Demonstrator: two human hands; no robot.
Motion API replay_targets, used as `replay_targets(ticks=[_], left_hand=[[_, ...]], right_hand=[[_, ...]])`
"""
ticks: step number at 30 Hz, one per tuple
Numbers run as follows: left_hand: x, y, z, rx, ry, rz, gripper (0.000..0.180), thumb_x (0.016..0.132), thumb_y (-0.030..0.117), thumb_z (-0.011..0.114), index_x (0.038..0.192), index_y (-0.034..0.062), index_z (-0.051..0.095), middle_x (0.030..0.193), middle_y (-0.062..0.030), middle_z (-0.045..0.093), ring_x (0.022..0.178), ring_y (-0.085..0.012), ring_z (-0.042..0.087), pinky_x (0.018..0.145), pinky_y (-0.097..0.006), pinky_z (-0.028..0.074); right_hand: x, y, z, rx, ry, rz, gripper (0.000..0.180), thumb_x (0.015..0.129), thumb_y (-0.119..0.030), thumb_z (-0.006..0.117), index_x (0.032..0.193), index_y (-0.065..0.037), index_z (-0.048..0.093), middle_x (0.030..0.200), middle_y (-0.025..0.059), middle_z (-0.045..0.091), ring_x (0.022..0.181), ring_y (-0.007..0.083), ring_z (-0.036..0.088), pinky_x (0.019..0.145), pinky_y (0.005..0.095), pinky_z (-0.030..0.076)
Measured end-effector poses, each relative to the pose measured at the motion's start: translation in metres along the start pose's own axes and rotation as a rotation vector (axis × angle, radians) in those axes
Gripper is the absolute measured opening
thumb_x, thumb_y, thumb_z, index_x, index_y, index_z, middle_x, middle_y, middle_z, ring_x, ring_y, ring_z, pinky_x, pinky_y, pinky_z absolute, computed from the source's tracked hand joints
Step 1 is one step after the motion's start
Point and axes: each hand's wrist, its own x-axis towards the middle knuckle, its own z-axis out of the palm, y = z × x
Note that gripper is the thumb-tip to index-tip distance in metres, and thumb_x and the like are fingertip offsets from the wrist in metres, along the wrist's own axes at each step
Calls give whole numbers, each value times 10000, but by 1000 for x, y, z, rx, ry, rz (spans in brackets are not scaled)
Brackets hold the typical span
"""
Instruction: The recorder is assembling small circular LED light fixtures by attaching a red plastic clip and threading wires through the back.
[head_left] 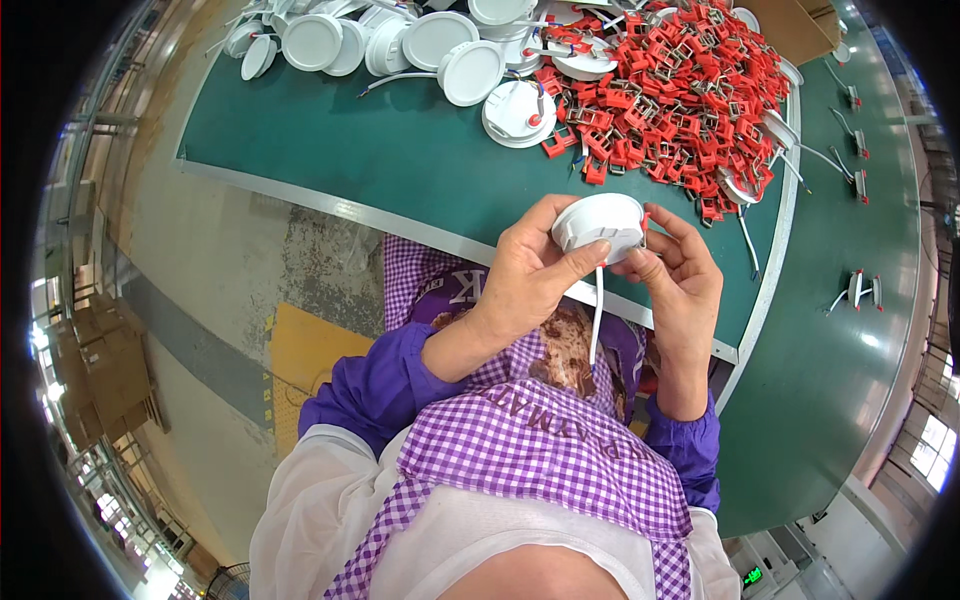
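Both hands are gripping a round white lamp housing (600, 222): the left hand (535, 270) is curling its fingers around the near rim, thumb pressing across it, while the right hand (680, 275) is pinching its right edge. A white cable (597, 315) is hanging below the fingers. Beyond the fingertips, red clips (680, 90) and more white housings (440, 45) are lying piled on the green table (400, 150).

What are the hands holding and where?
Both hands, left and right, hold a round white lamp by its rim; its white wire hangs free.
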Motion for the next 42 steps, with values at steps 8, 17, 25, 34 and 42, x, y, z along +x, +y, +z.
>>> replay_targets(ticks=[8, 17, 25, 34, 42], left_hand=[[-1, 3, -2, -2, -14, -152, 310, 916, 53, 646, 1191, -27, 526, 1096, -83, 633, 977, -108, 608, 862, -263, 509], [5, 32, -38, -169, 32, -336, 407, 975, 73, 521, 1346, 0, 370, 1245, -173, 562, 1131, -276, 604, 905, -447, 559], [1, 26, -39, -248, -82, -339, 497, 894, -16, 589, 1344, 2, 378, 1273, -130, 547, 1150, -242, 587, 960, -396, 528], [7, 23, -37, -105, -71, -246, 507, 885, 93, 681, 1323, -6, 448, 1255, -124, 571, 1146, -211, 582, 977, -402, 498], [8, 16, -23, -89, -103, -378, 370, 938, 156, 629, 1244, -7, 498, 1121, -100, 633, 990, -176, 647, 761, -361, 595]], right_hand=[[9, 6, -11, 32, -96, 104, 362, 866, -38, 698, 1173, 82, 548, 939, 163, 700, 813, 181, 690, 723, 267, 565], [41, 7, -10, -392, 148, -98, 289, 885, -161, 702, 1082, 38, 630, 807, 92, 693, 676, 140, 672, 588, 260, 501], [97, 28, -6, -943, 355, -357, 150, 834, -129, 710, 936, -31, 660, 686, 129, 635, 593, 269, 630, 585, 363, 482], [61, 12, -16, 38, 118, -100, 142, 934, -65, 609, 912, -5, 482, 923, 176, 685, 683, 193, 695, 558, 247, 541], [32, 23, -30, 146, 59, 8, 140, 914, -34, 632, 982, 13, 519, 914, 189, 690, 725, 200, 702, 612, 259, 563]])
